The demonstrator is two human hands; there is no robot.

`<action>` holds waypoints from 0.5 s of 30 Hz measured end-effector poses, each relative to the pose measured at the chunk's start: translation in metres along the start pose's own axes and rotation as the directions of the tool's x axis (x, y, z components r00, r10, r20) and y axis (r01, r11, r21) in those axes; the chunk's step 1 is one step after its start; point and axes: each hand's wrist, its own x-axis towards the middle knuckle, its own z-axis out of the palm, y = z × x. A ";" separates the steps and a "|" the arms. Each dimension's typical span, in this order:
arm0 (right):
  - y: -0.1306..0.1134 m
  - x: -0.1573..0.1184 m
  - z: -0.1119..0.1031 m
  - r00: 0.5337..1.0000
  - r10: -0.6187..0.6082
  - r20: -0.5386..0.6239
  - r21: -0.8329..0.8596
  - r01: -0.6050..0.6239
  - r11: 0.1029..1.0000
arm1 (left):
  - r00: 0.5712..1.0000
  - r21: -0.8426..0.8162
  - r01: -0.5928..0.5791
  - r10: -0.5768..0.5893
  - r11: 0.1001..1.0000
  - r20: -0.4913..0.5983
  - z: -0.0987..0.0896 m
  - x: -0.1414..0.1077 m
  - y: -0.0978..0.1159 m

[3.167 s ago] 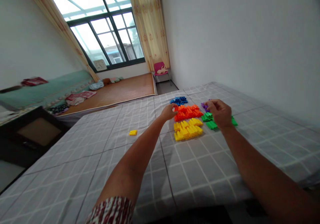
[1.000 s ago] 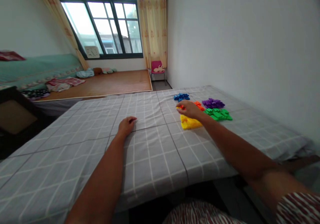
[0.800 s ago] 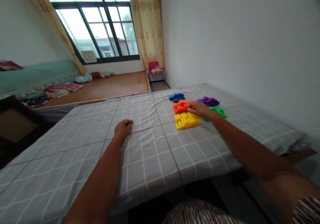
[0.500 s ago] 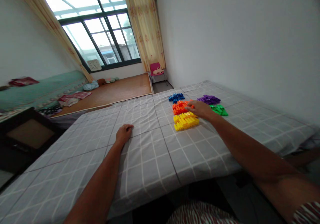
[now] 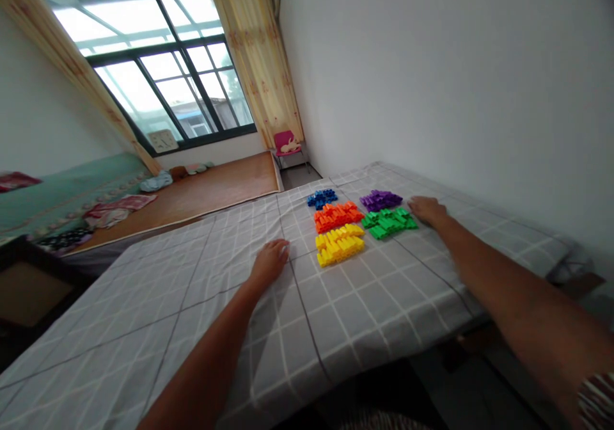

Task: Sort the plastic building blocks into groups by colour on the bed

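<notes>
Five piles of small coloured pieces lie on the checked cloth: blue (image 5: pixel 322 198) at the back, orange (image 5: pixel 338 216) before it, yellow (image 5: pixel 340 245) nearest, purple (image 5: pixel 380 200) and green (image 5: pixel 389 222) to the right. Just right of the purple and green piles is my right hand (image 5: pixel 426 210), its fingers bent together; whether they hold anything is too small to tell. My left hand (image 5: pixel 271 259) rests low over the cloth, left of the yellow pile, with curled fingers and their inner side hidden.
The grey checked cloth (image 5: pixel 230 327) covers a large table or bed. A dark cabinet (image 5: pixel 33 289) stands at the left. Beyond are a brown-topped bed (image 5: pixel 225 187), a pink chair (image 5: pixel 284 141) and a window. A white wall (image 5: pixel 432 84) borders the right side.
My right hand has moved right, from over the orange pile to beside the purple and green ones. My left hand has moved right, closer to the yellow pile. The view has shifted.
</notes>
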 end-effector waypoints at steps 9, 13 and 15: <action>0.009 0.016 0.006 0.996 0.055 0.071 0.023 -0.057 0.998 | 0.995 0.060 0.080 -0.084 0.995 0.060 0.010 0.013 -0.021; -0.011 0.045 -0.003 0.993 -0.107 0.054 0.192 0.095 0.977 | 0.996 0.019 -0.073 0.073 0.997 -0.049 -0.008 0.030 0.042; -0.023 0.055 -0.002 0.981 -0.183 0.059 0.208 0.167 0.964 | 0.961 0.003 -0.261 0.260 0.965 -0.094 -0.014 0.040 0.086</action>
